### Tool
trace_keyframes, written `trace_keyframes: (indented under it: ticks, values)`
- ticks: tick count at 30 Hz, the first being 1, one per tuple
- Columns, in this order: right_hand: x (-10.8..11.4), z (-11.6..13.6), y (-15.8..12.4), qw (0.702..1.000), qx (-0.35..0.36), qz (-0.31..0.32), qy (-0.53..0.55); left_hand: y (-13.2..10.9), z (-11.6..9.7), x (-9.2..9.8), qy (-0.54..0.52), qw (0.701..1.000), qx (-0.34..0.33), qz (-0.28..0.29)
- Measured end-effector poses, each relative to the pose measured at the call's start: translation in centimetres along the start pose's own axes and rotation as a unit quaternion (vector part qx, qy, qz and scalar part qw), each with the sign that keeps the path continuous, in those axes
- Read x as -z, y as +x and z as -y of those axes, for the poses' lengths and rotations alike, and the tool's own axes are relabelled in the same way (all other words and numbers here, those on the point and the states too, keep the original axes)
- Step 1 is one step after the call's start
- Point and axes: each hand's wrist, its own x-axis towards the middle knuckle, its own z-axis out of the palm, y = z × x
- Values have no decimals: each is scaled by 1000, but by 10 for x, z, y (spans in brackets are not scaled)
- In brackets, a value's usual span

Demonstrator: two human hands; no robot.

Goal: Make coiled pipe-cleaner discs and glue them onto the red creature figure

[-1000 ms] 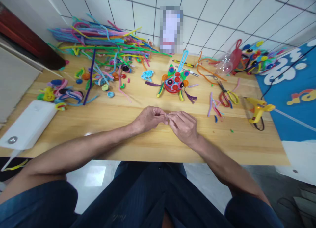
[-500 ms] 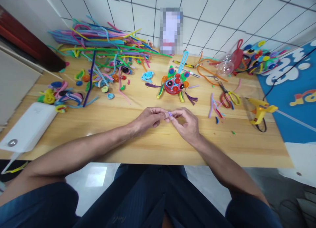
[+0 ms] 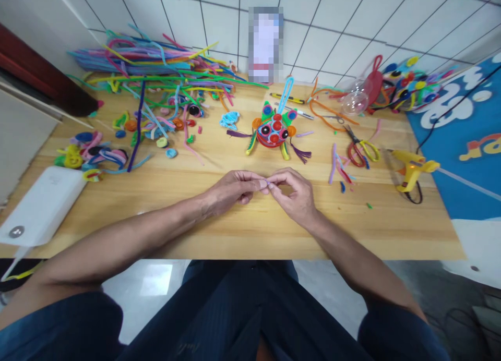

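Above the front middle of the wooden table, my left hand [image 3: 239, 188] and my right hand [image 3: 294, 195] meet fingertip to fingertip. Both pinch one small piece of purple pipe cleaner [image 3: 267, 183]; the fingers cover most of it. Just beyond them sits a colourful animal figure [image 3: 273, 130] made of pipe cleaners, with a red mouth, green ears, dark tassels at its sides and a light-blue loop on top. A light-blue coil of pipe cleaner [image 3: 229, 120] lies to its left.
Long pipe cleaners [image 3: 129, 58] and coiled pieces fill the back left. Scissors [image 3: 358, 148], purple and red scraps [image 3: 334, 163] and a yellow glue gun [image 3: 410, 168] lie to the right. A craft knife [image 3: 287, 98] is behind the figure. A white power bank [image 3: 43, 204] rests at left.
My hands stay together in the same place, and less of the purple piece shows between the fingertips. The whole view has shifted slightly.
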Motion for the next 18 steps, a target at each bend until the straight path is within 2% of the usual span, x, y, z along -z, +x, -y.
trace_keyframes:
  ticks: [7, 14, 18]
  values:
    - [2, 2, 0, 1000, 4, -1, -6, 1, 6, 5, 24, 999, -39, 7]
    - [6, 1, 2, 999, 25, 23, -23, -1, 0, 5, 10, 999, -32, 35]
    - [7, -1, 1, 999, 29, 23, -21, -1, -1, 5, 19, 999, -25, 32]
